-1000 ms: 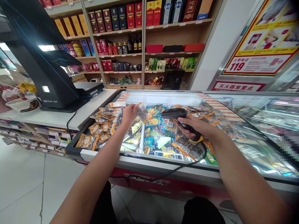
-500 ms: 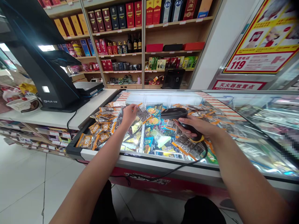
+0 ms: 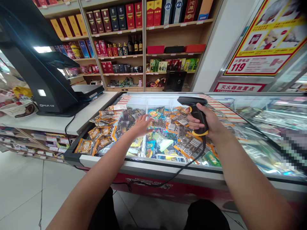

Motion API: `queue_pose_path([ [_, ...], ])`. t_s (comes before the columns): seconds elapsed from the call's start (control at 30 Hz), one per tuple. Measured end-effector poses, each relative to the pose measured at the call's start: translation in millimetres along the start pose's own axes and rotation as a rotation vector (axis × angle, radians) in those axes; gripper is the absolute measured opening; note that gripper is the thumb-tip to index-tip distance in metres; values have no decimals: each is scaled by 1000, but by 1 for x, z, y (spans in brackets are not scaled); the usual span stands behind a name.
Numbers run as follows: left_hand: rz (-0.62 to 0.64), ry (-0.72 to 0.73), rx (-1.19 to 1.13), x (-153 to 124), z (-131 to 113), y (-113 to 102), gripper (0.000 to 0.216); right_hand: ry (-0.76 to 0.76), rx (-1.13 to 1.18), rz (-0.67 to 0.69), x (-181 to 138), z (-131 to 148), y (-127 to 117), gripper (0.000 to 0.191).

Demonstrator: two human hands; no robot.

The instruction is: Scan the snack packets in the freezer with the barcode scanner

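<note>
The right fingers (image 3: 194, 121) are closed around the scanner (image 3: 192, 101); below them its cable (image 3: 204, 145) crosses the freezer rim (image 3: 148, 165). The left fingers (image 3: 143, 119), spread wide, have orange packets (image 3: 86, 146) at their left (a white divider (image 3: 144, 147) stands nearer), and open air at their right.

The person's right grip (image 3: 211, 120) is closed around the handle of a black-and-yellow barcode scanner (image 3: 192, 101), whose cable (image 3: 203, 146) hangs over the front of a chest freezer (image 3: 148, 167). The left grip (image 3: 141, 126), fingers spread, hovers above bagged snacks (image 3: 164, 140). A black QIHUA terminal (image 3: 48, 99) stands on a white surface (image 3: 103, 99); boxes (image 3: 130, 16) and bottles (image 3: 130, 46) line the shelves (image 3: 177, 36) behind.
</note>
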State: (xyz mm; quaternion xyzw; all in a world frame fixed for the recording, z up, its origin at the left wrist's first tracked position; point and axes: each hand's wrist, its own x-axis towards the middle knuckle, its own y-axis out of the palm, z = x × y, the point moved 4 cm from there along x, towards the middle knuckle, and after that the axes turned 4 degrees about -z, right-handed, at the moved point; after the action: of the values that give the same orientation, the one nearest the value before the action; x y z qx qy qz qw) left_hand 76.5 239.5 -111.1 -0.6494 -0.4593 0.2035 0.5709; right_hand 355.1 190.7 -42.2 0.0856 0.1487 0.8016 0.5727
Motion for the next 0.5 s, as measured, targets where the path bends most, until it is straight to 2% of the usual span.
queue_pose_path([
  [0.13, 39, 102, -16, -1, -17, 5, 43, 18, -6, -8, 2, -2, -2, 35],
  [0.33, 36, 271, -190, -1, -42, 21, 52, 19, -16, -27, 3, -3, 0, 36],
  [0.5, 88, 236, -78, 3, -50, 24, 54, 29, 1, -30, 5, -4, -2, 34],
])
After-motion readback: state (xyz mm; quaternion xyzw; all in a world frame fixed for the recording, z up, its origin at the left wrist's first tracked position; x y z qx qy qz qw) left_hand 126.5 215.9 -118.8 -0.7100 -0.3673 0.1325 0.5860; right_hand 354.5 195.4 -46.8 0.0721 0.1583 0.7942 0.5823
